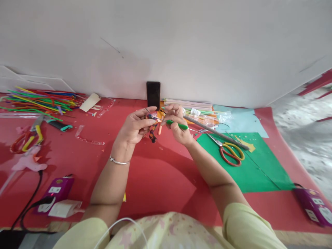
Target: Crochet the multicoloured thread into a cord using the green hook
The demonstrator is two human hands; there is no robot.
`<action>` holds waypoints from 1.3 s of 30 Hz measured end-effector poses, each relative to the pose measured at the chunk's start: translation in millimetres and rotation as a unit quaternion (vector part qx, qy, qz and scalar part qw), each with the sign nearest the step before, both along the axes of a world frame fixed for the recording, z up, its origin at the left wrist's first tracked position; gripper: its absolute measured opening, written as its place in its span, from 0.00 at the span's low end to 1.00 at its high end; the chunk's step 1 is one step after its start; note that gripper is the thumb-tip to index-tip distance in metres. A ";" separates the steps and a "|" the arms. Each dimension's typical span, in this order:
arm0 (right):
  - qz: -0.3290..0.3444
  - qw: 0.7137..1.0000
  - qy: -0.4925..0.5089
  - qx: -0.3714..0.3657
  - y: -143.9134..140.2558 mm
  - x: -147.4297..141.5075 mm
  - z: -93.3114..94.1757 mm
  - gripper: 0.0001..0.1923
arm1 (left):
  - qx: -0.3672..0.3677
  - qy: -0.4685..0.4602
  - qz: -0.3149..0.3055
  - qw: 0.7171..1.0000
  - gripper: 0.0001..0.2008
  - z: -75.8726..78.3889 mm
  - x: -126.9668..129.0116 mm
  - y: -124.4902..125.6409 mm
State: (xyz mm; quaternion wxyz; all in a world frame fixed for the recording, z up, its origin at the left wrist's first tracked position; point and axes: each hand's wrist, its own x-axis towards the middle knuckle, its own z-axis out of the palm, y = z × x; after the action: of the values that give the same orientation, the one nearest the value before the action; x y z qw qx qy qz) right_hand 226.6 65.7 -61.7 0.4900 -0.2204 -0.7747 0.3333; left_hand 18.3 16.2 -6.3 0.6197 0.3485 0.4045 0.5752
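Note:
My left hand (136,126) pinches a small cluster of coloured straw pieces (153,129), orange and dark, strung on a thin wire. My right hand (177,126) grips a green straw (177,125) that points towards the cluster, with an orange piece (160,129) hanging just below its fingers. Both hands meet above a red mat (155,173), close to each other. A silver bangle (118,161) sits on my left wrist.
A dark phone (153,95) leans on the wall behind the hands. Red-and-yellow scissors (229,152) lie on a green sheet (246,166) at right, beside a grey stick (215,132). Coloured straws (38,100) and other scissors (27,138) lie left. Purple power strips (55,193) sit near both front corners.

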 end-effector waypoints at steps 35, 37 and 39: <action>0.102 0.756 0.309 -0.568 -29.7 -41.3 15.5 0.35 | 0.174 0.259 0.230 0.922 0.31 -25.4 29.9 -6.3; 0.103 0.746 0.329 -0.569 -35.7 -43.3 18.9 0.35 | 0.153 0.201 0.222 0.942 0.31 -25.3 33.3 -6.1; 0.098 0.754 0.340 -0.554 -39.7 -46.0 18.5 0.35 | 0.104 0.090 0.172 0.975 0.31 -22.9 32.8 -3.7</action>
State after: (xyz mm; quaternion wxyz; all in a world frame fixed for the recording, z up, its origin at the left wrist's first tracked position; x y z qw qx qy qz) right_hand 180.6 26.0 -43.2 0.4775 -0.2489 -0.2542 0.8034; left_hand 51.1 12.6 -29.2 0.4330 0.3866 0.4501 0.6786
